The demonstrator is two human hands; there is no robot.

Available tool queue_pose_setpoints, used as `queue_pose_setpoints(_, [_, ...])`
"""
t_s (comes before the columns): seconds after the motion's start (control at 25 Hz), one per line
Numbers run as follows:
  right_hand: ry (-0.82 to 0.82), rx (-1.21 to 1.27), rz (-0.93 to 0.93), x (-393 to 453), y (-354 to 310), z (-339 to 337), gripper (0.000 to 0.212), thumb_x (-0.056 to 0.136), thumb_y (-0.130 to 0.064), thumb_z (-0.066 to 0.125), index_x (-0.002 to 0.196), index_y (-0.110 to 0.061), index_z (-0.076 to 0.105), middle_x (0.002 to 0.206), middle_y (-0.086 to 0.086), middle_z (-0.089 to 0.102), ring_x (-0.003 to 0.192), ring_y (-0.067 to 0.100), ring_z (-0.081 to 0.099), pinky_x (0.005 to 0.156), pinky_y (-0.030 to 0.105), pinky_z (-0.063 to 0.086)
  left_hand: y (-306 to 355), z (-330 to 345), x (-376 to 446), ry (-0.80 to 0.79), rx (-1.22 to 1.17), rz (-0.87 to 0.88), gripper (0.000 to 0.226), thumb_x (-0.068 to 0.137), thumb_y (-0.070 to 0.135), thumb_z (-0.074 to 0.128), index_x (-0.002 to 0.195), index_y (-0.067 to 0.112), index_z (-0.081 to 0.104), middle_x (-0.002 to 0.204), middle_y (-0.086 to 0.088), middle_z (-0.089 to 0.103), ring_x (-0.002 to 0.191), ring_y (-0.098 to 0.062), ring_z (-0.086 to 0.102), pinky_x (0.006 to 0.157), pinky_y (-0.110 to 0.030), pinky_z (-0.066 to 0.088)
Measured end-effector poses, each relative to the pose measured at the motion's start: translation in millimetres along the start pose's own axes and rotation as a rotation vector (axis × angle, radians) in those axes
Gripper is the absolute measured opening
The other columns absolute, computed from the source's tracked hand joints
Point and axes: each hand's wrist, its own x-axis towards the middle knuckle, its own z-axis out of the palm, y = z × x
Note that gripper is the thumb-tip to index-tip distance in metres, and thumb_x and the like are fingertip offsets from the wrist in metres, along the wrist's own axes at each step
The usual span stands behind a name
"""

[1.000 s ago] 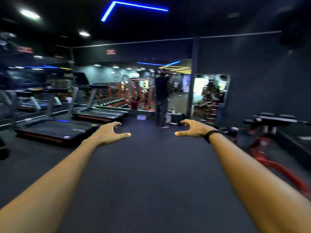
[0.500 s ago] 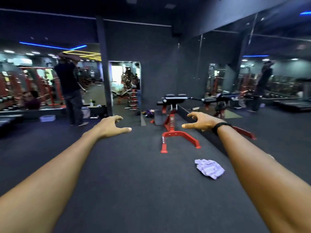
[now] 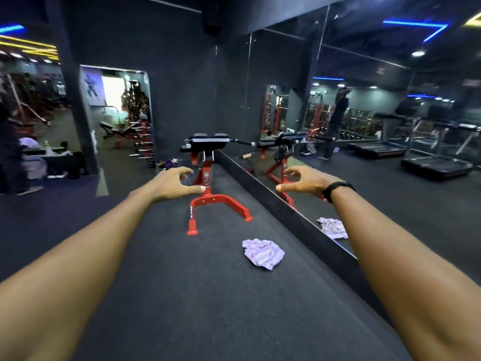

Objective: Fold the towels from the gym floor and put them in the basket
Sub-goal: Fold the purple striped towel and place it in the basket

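Both hands empty, fingers loosely curled: left hand (image 3: 175, 184), right hand (image 3: 303, 180); crumpled striped lilac towel (image 3: 263, 253) on matte dark rubbery floor (image 3: 182, 295), near red steel bench frame (image 3: 208, 204).

Dark rubber gym floor (image 3: 182, 295), matte and speckled. One crumpled lilac striped towel (image 3: 263, 253) lies on it near the mirror wall's base. A red-framed bench (image 3: 208, 194) stands beyond the towel, feet splayed on the floor. Treadmills show only as reflections.
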Motion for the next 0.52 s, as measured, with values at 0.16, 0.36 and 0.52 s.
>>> queue_pose_setpoints(0.16, [0.014,-0.027,0.031,53.1,49.7,-14.3,0.085,0.077,-0.057,0.07,0.144,-0.017,0.038,0.149,0.002,0.041,0.132,0.019,0.044,0.106,0.034,0.04,24.6,42.0,82.7,-0.065,0.011,0.063,0.077,0.072,0.057,0.075,0.136,0.022,0.051,0.132,-0.005,0.058,0.119,-0.02,0.055,0.102,-0.03,0.039])
queue_pose_setpoints(0.36, [0.039,0.011,0.114,142.3,102.6,-19.0,0.082,0.077,-0.053,0.072,0.144,-0.018,0.038,0.148,0.006,0.042,0.131,0.021,0.045,0.103,0.038,0.045,21.9,83.4,202.1,-0.111,0.001,0.12,0.075,0.071,0.058,0.074,0.135,0.024,0.052,0.131,-0.005,0.058,0.118,-0.02,0.056,0.104,-0.032,0.041])
queue_pose_setpoints(0.52, [0.055,0.013,0.158,237.8,130.4,-24.9,0.079,0.078,-0.052,0.071,0.143,-0.019,0.04,0.148,0.008,0.041,0.133,0.022,0.043,0.106,0.036,0.039,7.7,104.0,316.7,-0.125,-0.036,0.142,0.072,0.073,0.055,0.074,0.134,0.025,0.052,0.129,-0.003,0.059,0.119,-0.02,0.055,0.105,-0.034,0.04])
